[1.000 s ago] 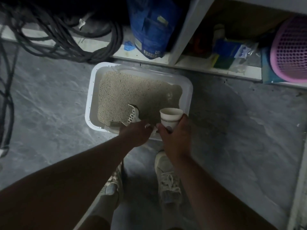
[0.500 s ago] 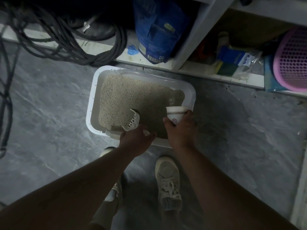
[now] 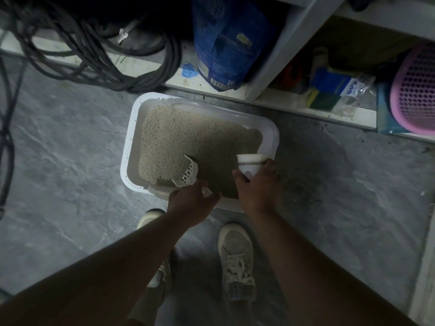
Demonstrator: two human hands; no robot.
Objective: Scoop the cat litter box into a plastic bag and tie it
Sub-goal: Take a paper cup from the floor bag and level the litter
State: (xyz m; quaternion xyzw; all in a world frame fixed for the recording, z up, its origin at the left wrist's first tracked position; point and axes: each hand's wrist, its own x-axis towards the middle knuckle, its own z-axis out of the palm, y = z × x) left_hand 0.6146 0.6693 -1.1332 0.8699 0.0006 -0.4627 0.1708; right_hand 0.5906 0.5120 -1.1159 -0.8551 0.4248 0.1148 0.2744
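A white litter box (image 3: 129, 147) full of beige litter (image 3: 188, 135) stands on the grey floor against a shelf base. A white slotted scoop (image 3: 188, 173) lies tilted in the litter at the box's near edge. My left hand (image 3: 190, 203) grips its handle, and a bit of white handle shows between thumb and fingers. My right hand (image 3: 256, 191) holds a white paper cup (image 3: 250, 164) upright over the near right part of the box.
Black cables (image 3: 106, 57) coil at the back left. A blue bag (image 3: 226, 43) stands behind the box, and a pink basket (image 3: 416, 90) sits on the low shelf at right. My two shoes (image 3: 237, 260) are on the floor just in front of the box.
The cup has moved a little farther over the box. My left hand stays at the scoop's handle, and the scoop has barely shifted.
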